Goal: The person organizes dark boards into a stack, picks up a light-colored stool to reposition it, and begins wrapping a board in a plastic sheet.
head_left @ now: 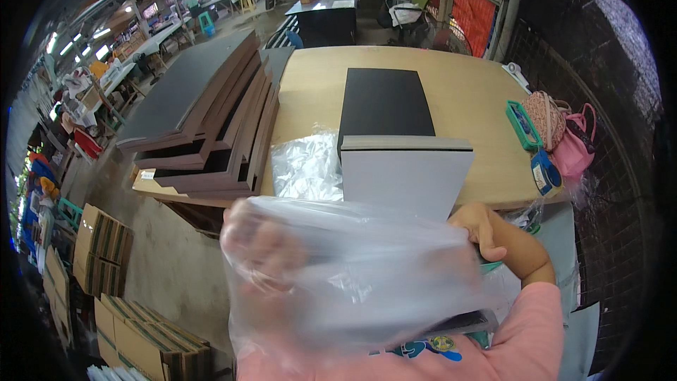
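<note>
A clear plastic bag [367, 275] is stretched across in front of me, blurred by motion. My left hand [261, 247] shows through the film at the bag's left end; its fingers are too smeared to read. At the bag's upper right corner my right hand [481, 231] has its fingers curled on the film. Just beyond the bag, a thick white-faced rectangular block [405, 173] stands at the near table edge. Behind it a black flat board [386, 102] lies on the table. Another clear plastic sheet or bag [308, 166] lies to the left of the block.
On the wooden table [479, 106], a tall stack of dark boards [204, 106] leans at the left. A green tray [522, 125], a blue tape dispenser [546, 171] and a pink bag [578, 144] are at the right. Folded cardboard [148, 339] sits on the floor at lower left.
</note>
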`<state>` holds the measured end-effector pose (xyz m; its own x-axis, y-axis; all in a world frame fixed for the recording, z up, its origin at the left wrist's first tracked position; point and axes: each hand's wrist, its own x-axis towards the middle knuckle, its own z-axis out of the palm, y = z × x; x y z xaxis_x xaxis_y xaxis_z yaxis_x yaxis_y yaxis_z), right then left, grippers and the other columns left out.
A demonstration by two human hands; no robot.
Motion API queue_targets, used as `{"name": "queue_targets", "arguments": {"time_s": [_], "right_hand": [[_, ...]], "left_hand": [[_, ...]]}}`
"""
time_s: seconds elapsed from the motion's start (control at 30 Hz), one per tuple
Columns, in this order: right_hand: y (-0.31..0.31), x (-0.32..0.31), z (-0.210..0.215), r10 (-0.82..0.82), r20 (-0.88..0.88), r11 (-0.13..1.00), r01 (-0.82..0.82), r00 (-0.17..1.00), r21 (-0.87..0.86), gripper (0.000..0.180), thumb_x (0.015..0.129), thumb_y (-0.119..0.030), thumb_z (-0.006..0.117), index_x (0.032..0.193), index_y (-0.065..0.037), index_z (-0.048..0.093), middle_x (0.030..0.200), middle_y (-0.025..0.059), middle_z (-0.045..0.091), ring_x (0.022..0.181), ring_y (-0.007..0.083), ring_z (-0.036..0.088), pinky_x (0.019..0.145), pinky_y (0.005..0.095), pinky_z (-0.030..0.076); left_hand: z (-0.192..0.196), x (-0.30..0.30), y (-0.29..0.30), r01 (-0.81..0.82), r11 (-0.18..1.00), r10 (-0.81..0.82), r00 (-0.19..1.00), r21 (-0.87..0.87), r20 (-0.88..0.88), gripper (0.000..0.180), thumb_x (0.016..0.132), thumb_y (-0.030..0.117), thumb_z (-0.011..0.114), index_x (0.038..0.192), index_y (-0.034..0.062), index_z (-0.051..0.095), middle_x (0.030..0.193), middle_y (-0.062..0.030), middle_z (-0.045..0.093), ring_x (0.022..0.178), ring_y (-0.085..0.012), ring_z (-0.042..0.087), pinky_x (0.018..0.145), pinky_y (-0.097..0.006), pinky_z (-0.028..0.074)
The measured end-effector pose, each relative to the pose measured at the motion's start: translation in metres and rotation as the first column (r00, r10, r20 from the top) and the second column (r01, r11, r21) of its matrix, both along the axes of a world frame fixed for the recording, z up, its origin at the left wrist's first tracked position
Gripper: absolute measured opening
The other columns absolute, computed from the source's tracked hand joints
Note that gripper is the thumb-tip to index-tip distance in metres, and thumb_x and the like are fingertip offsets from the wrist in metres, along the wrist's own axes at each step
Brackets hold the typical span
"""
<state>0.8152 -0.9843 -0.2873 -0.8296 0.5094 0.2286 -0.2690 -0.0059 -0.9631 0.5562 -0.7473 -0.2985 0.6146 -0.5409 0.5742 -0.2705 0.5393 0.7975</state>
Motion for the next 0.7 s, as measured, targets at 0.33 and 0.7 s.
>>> {"name": "queue_targets", "arguments": {"time_s": [0.33,0.7], "right_hand": [[-0.108,-0.002,-0.047,-0.982,-0.072,-0.153,0.954,-0.177,-0.259,0.007,0.072,-0.005,0.067,0.078,-0.003,0.066,0.073,0.0115,0.062,0.064,0.0144,0.059,0.053,0.0228,0.042],[-0.083,0.012,-0.008,-0.771,0.078,-0.534,0.708,-0.632,0.463,0.008,0.077,-0.003,0.065,0.082,0.004,0.067,0.071,0.0014,0.061,0.060,0.0058,0.053,0.053,0.0201,0.038]], "left_hand": [[-0.012,0.045,-0.010,-0.884,0.019,0.974,0.122,0.466,0.192,0.025,0.078,0.009,0.063,0.103,0.0080,0.060,0.068,-0.0092,0.052,0.057,-0.0153,0.054,0.049,-0.031,0.043],[0.019,0.054,-0.011,-0.832,-0.040,0.890,0.222,0.554,0.398,0.013,0.083,0.014,0.068,0.092,0.0052,0.073,0.087,-0.0057,0.050,0.057,-0.0145,0.050,0.049,-0.031,0.039]]}}
